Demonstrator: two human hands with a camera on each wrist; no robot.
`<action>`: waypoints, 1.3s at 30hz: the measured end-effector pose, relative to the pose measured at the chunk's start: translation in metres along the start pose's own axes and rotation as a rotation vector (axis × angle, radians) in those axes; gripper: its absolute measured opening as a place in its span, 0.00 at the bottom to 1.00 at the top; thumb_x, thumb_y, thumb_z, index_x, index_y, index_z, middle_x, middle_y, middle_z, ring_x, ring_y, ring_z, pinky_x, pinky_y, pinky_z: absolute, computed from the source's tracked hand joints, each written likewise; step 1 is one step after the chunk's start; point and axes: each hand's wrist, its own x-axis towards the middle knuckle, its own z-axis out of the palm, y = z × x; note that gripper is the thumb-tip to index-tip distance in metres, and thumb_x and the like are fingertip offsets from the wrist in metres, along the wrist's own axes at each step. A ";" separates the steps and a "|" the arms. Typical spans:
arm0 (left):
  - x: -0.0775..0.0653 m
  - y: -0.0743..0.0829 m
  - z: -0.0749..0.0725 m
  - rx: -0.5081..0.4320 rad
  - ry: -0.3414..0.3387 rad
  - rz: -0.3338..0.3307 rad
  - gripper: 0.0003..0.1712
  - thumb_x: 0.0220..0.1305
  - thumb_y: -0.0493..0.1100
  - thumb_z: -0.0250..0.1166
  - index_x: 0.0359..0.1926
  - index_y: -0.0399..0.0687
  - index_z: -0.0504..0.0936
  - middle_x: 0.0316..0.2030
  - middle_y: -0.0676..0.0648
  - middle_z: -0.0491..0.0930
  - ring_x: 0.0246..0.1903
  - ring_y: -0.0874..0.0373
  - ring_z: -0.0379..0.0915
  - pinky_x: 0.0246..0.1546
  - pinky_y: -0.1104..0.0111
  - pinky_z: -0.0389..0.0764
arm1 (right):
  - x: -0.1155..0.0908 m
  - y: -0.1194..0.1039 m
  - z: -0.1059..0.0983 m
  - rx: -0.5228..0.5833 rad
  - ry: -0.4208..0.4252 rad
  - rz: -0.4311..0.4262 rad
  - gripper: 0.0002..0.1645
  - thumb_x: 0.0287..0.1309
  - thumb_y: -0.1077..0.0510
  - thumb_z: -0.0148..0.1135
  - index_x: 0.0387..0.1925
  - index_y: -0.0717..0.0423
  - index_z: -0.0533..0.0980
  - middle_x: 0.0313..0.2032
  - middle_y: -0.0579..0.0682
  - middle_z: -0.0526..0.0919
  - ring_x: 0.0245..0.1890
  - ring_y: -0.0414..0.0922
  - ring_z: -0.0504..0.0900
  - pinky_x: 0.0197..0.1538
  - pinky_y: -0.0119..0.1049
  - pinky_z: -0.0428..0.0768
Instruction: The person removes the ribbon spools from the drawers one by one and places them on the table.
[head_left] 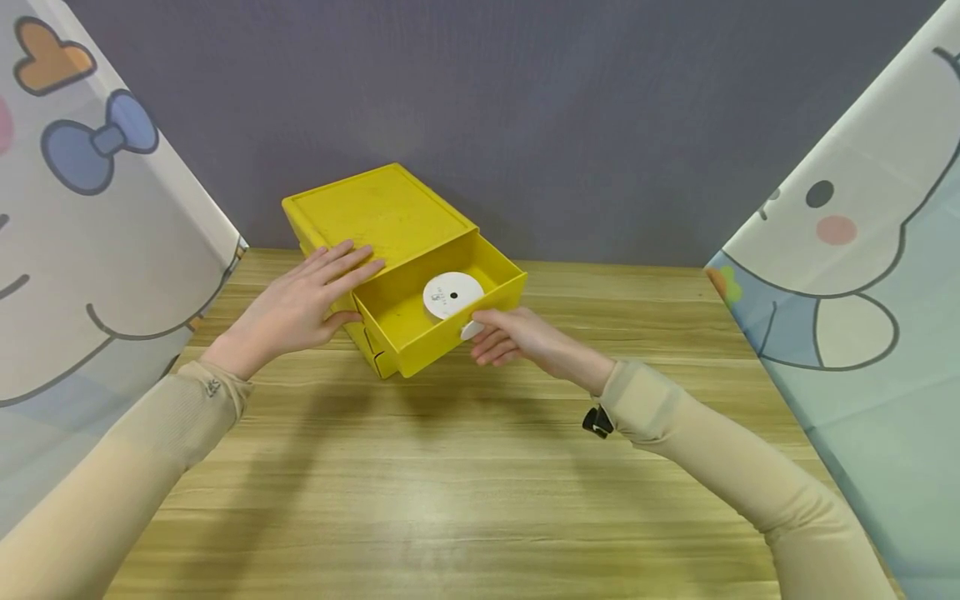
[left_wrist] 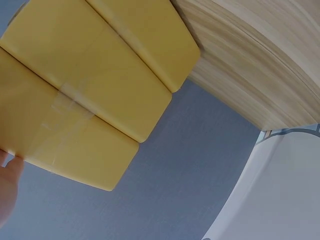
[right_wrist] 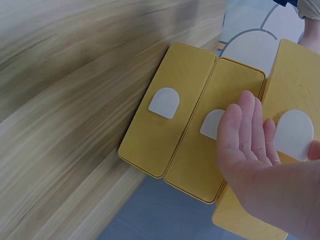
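A yellow drawer cabinet (head_left: 382,208) stands at the back of the table, with its top drawer (head_left: 390,312) pulled out. Inside that drawer lies a white round disc (head_left: 453,292) with a small dark hole in its middle and faint print. My left hand (head_left: 300,304) rests on the cabinet's top near the front left edge, fingers extended, thumb down at the side. The thumb of my right hand (head_left: 517,333) and its fingers pinch the white handle (right_wrist: 295,134) on the top drawer's front. In the right wrist view, two lower drawers (right_wrist: 172,135) sit closed below.
The cabinet stands on a wood-grain table (head_left: 450,483), close to a grey back wall (head_left: 525,125). Cartoon-printed panels flank it, one on the left (head_left: 97,250) and one on the right (head_left: 862,333). A small black object (head_left: 597,422) shows by the right cuff.
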 end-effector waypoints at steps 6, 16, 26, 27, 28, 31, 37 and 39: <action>0.000 0.000 0.000 -0.013 -0.002 -0.007 0.46 0.56 0.41 0.70 0.73 0.53 0.59 0.72 0.40 0.58 0.72 0.39 0.52 0.72 0.43 0.56 | -0.003 0.000 -0.001 -0.002 -0.004 -0.001 0.31 0.68 0.43 0.46 0.51 0.66 0.76 0.49 0.64 0.82 0.43 0.50 0.85 0.50 0.37 0.84; 0.001 -0.001 -0.001 -0.014 -0.008 -0.014 0.46 0.57 0.42 0.70 0.73 0.55 0.58 0.72 0.41 0.58 0.72 0.40 0.51 0.72 0.43 0.56 | -0.005 0.003 -0.001 0.013 0.001 -0.001 0.30 0.68 0.44 0.47 0.50 0.67 0.76 0.45 0.60 0.85 0.38 0.44 0.85 0.47 0.34 0.84; 0.000 -0.001 -0.001 -0.016 -0.017 -0.022 0.46 0.57 0.41 0.70 0.73 0.55 0.58 0.72 0.40 0.58 0.72 0.39 0.51 0.72 0.43 0.56 | -0.005 0.004 0.000 0.010 -0.004 0.008 0.32 0.68 0.45 0.46 0.53 0.71 0.74 0.46 0.62 0.84 0.41 0.48 0.85 0.55 0.44 0.82; -0.001 -0.001 -0.002 -0.015 -0.015 -0.022 0.45 0.57 0.41 0.70 0.73 0.54 0.58 0.72 0.40 0.58 0.72 0.39 0.51 0.72 0.43 0.56 | -0.006 0.004 0.000 0.010 -0.004 0.008 0.32 0.68 0.45 0.46 0.53 0.71 0.74 0.46 0.62 0.84 0.40 0.48 0.85 0.54 0.43 0.82; -0.001 -0.001 -0.002 -0.015 -0.015 -0.022 0.45 0.57 0.41 0.70 0.73 0.54 0.58 0.72 0.40 0.58 0.72 0.39 0.51 0.72 0.43 0.56 | -0.006 0.004 0.000 0.007 -0.004 0.007 0.32 0.68 0.45 0.46 0.53 0.71 0.74 0.46 0.62 0.84 0.40 0.46 0.85 0.52 0.41 0.83; -0.001 0.000 -0.002 -0.015 -0.013 -0.023 0.45 0.57 0.41 0.70 0.73 0.54 0.59 0.72 0.40 0.58 0.72 0.39 0.51 0.72 0.43 0.56 | -0.007 0.005 -0.001 0.006 -0.006 0.005 0.32 0.69 0.45 0.45 0.53 0.71 0.74 0.46 0.62 0.84 0.38 0.45 0.85 0.49 0.37 0.84; 0.000 0.000 -0.001 -0.021 -0.011 -0.025 0.45 0.56 0.41 0.70 0.73 0.53 0.59 0.72 0.40 0.59 0.72 0.40 0.50 0.72 0.43 0.56 | -0.010 0.007 -0.001 0.014 -0.020 -0.009 0.32 0.69 0.45 0.45 0.54 0.72 0.72 0.47 0.63 0.83 0.37 0.44 0.85 0.50 0.38 0.83; 0.000 0.000 0.000 -0.020 -0.011 -0.025 0.45 0.56 0.41 0.70 0.73 0.54 0.59 0.72 0.40 0.58 0.73 0.40 0.50 0.72 0.43 0.56 | -0.011 0.008 -0.001 0.015 -0.021 -0.013 0.32 0.69 0.45 0.45 0.54 0.71 0.73 0.46 0.62 0.83 0.37 0.43 0.85 0.50 0.39 0.83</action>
